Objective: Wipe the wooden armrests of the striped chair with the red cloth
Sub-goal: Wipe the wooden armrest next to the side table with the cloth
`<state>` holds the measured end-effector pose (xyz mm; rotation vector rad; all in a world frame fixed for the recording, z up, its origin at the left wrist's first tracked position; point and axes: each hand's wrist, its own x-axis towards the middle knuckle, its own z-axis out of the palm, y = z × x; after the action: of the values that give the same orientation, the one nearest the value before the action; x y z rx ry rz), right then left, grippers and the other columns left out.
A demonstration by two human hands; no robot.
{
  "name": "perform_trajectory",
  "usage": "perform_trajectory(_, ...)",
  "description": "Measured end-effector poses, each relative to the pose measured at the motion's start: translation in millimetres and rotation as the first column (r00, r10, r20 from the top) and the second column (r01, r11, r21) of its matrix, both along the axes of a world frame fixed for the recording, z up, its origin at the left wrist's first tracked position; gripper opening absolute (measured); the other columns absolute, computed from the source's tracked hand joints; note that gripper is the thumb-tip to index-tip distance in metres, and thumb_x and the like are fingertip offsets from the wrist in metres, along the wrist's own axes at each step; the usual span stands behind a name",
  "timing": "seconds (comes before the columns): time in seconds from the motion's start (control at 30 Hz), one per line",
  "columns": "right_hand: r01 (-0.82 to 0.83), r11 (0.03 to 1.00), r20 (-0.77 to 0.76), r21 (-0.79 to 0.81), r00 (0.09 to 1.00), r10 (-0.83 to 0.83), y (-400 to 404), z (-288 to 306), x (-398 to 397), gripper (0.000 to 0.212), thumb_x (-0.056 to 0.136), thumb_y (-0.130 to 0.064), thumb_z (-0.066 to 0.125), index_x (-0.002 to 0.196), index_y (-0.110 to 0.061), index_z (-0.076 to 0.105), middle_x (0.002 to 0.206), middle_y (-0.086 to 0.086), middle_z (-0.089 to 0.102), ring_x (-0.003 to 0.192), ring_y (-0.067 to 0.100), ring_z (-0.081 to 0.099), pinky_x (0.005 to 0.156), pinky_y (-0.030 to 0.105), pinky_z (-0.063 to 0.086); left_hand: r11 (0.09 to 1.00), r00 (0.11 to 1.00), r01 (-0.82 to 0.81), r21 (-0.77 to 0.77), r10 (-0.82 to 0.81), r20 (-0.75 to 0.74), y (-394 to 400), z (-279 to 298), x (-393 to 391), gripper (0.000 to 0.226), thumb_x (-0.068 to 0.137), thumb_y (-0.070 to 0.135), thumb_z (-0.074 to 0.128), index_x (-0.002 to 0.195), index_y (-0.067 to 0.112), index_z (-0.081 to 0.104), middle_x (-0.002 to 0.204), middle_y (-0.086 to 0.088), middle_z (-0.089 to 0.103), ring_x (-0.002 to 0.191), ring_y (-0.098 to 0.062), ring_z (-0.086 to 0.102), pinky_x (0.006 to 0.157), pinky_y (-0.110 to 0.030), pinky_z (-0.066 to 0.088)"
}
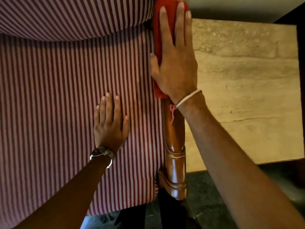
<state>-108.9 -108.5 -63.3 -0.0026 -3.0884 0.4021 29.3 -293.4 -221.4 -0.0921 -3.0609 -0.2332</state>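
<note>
The striped chair's seat cushion [66, 96] fills the left of the view, with its striped backrest [74, 15] at the top. The polished wooden armrest [175, 146] runs along the seat's right edge. My right hand [176, 60] lies flat on the red cloth [158, 38], pressing it onto the far part of that armrest, fingers extended toward the backrest. A loose red thread hangs below the wrist. My left hand [110, 123] rests palm down on the seat cushion with fingers spread, holding nothing. The other armrest is out of view.
A beige stone floor [247, 88] lies to the right of the chair. Darker flooring [206, 195] borders it near the chair's front. A dark edge of furniture [300, 80] stands at the far right.
</note>
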Motion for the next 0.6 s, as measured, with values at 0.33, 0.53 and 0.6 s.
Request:
perform_trajectory(0.33, -0.070, 0.995, 0.075, 0.065, 0.995, 0.065, 0, -3, 102, 0.073, 0.101, -0.041, 0.044, 0.164, -0.019, 0.013, 0.173, 0.013, 0.005, 0.161, 0.032, 0.002, 0.129, 0.052, 0.022, 1.000, 1.000, 0.009, 0.010, -0.008, -0.018, -1, -2, 2, 0.066, 0.104, 0.043, 0.031, 0.159, 0.008, 0.024, 0.166, -0.021, 0.023, 0.155, -0.033, 0.023, 0.126, -0.049, 0.022)
perform_trajectory(0.53, 0.018, 0.998, -0.001, 0.063, 1.000, -0.018, -5, 4, -46, 0.071, 0.106, -0.050, 0.021, 0.163, -0.011, 0.007, 0.172, 0.016, 0.002, 0.161, 0.032, 0.000, 0.132, 0.041, 0.011, 1.000, 1.000, 0.011, 0.025, -0.011, -0.021, -2, -3, 1, 0.065, 0.104, 0.043, 0.032, 0.159, 0.008, 0.026, 0.165, -0.022, 0.024, 0.155, -0.034, 0.024, 0.125, -0.051, 0.026)
perform_trajectory(0.6, -0.001, 1.000, -0.003, 0.020, 1.000, 0.001, -4, 3, 9, 0.067, 0.108, -0.046, 0.021, 0.163, -0.011, 0.006, 0.173, 0.015, 0.000, 0.161, 0.030, -0.001, 0.131, 0.043, 0.016, 0.999, 1.000, 0.010, 0.034, -0.009, -0.018, -2, -2, 2, 0.065, 0.104, 0.042, 0.033, 0.159, 0.007, 0.026, 0.166, -0.021, 0.024, 0.155, -0.034, 0.024, 0.124, -0.051, 0.026)
